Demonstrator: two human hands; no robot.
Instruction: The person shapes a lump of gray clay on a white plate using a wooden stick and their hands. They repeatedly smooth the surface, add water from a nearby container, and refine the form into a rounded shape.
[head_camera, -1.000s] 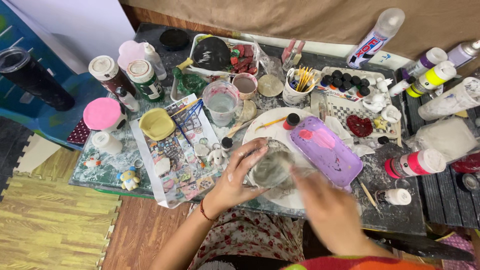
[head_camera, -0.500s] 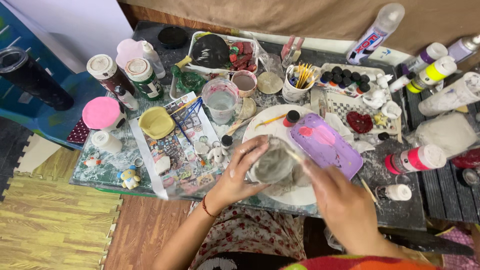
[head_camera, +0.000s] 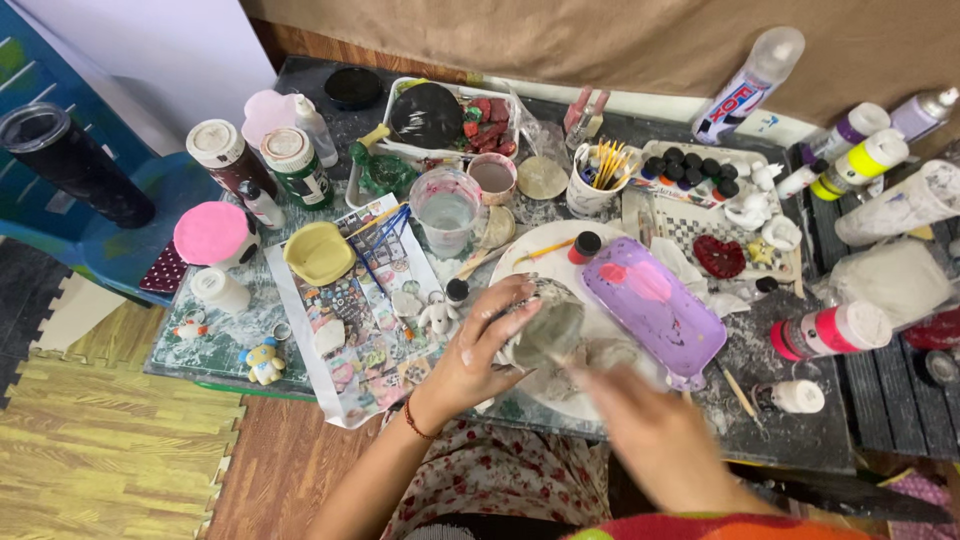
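There are two hands (head_camera: 480, 350) (head_camera: 655, 440), one purple tray (head_camera: 650, 305), one yellow bowl (head_camera: 317, 252), one pink lid (head_camera: 210, 233) and two big jars (head_camera: 222, 152) (head_camera: 295, 160).

Soft, even light is falling from above, leaving shadows faint; the right hand (head_camera: 655, 440) is smearing with motion blur, while the desk (head_camera: 800, 440) is staying sharp.

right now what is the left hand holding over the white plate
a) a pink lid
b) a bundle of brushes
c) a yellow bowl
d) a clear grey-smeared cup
d: the left hand is wrapped around a clear cup smeared with grey, tilted above the white plate, while the blurred right hand works at its mouth.
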